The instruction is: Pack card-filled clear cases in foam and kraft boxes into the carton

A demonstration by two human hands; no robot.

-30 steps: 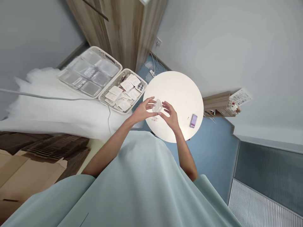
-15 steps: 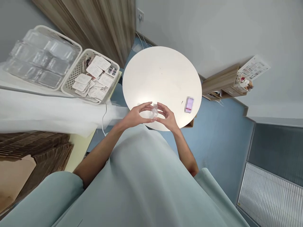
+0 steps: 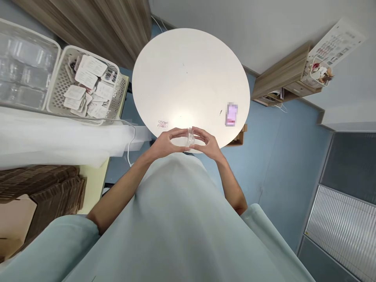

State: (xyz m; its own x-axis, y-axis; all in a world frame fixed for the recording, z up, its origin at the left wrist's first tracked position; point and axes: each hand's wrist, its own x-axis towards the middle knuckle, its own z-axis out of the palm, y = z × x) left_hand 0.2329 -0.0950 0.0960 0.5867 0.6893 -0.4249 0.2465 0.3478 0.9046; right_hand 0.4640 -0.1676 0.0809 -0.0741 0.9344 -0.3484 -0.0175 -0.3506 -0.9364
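A small clear plastic case (image 3: 190, 137) is held upright between both hands, over the near edge of the round white table (image 3: 190, 78). My left hand (image 3: 167, 144) grips its left side, fingertips at the far end and thumb at the near end. From the right, my right hand (image 3: 209, 145) grips it the same way. Whether anything is inside the case I cannot tell. Beyond my left hand, a small clear piece with pink spots (image 3: 162, 124) lies on the table.
A pixelated purple rectangle (image 3: 232, 114) lies on the table's right side. To the left stand a perforated basket (image 3: 54, 96) of white cards and a bin of clear boxes (image 3: 29, 82). Flattened cardboard (image 3: 55, 196) is stacked at lower left. A wooden cabinet (image 3: 279, 78) stands at right.
My view has shifted, so the table appears higher and larger. The pink-spotted piece now shows beyond my left hand. Both hands keep hold of the clear case, their fingertips slightly closer together.
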